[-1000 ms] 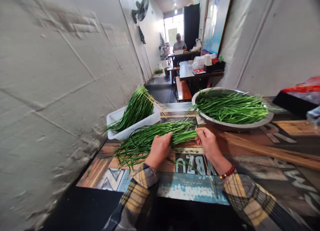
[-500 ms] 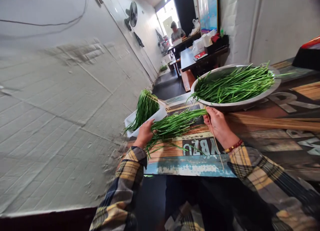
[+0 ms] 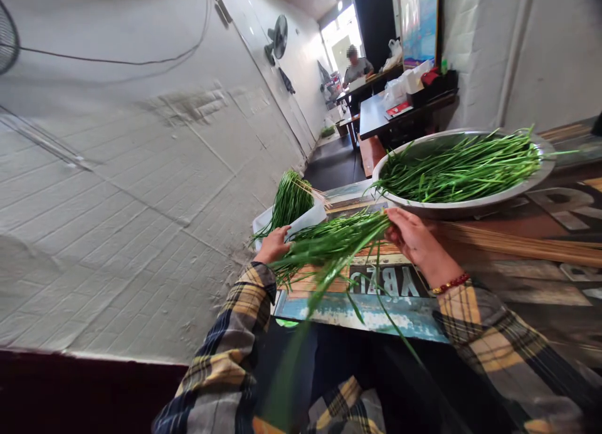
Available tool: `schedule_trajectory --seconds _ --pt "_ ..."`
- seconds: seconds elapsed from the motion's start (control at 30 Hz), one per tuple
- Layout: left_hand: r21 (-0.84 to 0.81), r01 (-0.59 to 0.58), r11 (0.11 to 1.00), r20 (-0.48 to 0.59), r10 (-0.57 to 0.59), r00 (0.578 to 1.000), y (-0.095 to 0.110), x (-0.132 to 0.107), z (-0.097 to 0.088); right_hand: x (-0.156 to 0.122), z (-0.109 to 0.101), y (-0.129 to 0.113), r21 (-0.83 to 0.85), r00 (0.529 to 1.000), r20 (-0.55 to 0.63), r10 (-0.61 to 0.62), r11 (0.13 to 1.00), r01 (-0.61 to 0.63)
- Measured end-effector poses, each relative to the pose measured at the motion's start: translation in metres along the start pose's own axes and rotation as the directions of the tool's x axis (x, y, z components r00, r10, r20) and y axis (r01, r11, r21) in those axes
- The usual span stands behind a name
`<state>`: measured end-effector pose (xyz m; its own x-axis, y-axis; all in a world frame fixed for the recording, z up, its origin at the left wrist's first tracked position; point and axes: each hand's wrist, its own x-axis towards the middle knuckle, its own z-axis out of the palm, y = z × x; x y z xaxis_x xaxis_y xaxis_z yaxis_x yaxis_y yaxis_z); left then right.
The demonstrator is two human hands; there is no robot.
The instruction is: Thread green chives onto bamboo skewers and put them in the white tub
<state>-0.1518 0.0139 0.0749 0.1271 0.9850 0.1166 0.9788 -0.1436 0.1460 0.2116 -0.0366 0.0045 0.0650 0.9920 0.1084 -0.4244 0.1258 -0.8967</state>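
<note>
My right hand (image 3: 416, 243) is closed, pinching the pale ends of a bunch of green garlic chives (image 3: 348, 246) above the table. Their long leaves spread to the left, and several blurred ones hang over the table's front edge. At the leafy end is my left hand (image 3: 273, 244), thumb and fingers apart beside the chives; its contact with them is partly hidden. Just behind it, a white plastic tray (image 3: 308, 224) holds more chives (image 3: 292, 199), with thin wooden skewers (image 3: 320, 194) sticking out of them.
A large metal basin (image 3: 475, 209) of loose chives (image 3: 465, 167) stands at the back right. Long thin wooden skewers (image 3: 517, 243) lie right of my right hand. A white brick wall (image 3: 141, 233) runs along the left. Farther back, a person (image 3: 357, 67) sits beyond another table (image 3: 374, 115).
Leaves in the right hand now swing down, blurred, across the table's front edge. The thin skewer that hung below the right hand no longer shows. The camera view has shifted left.
</note>
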Motion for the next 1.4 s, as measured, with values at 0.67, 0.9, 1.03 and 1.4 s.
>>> schedule_trajectory --seconds 0.67,0.9,1.03,1.4 --pt "-0.653 0.175 0.737 0.088 -0.155 0.984 0.039 -0.028 0.008 0.007 0.004 0.037 -0.338 0.999 0.023 -0.034 0.94 0.04" --pt "-0.744 0.27 0.611 0.288 -0.071 0.955 0.04 -0.042 0.003 0.004 0.012 0.034 -0.222 1.0 -0.02 0.005 0.975 -0.009" --pt "-0.709 0.288 0.644 0.305 -0.088 0.948 0.035 -0.049 0.01 -0.002 0.018 0.032 -0.14 0.999 -0.025 0.027 0.99 -0.031" --pt "-0.436 0.317 0.842 0.238 -0.231 0.943 0.024 -0.038 0.031 0.0 0.015 0.034 -0.342 0.998 0.013 -0.054 0.938 0.055"
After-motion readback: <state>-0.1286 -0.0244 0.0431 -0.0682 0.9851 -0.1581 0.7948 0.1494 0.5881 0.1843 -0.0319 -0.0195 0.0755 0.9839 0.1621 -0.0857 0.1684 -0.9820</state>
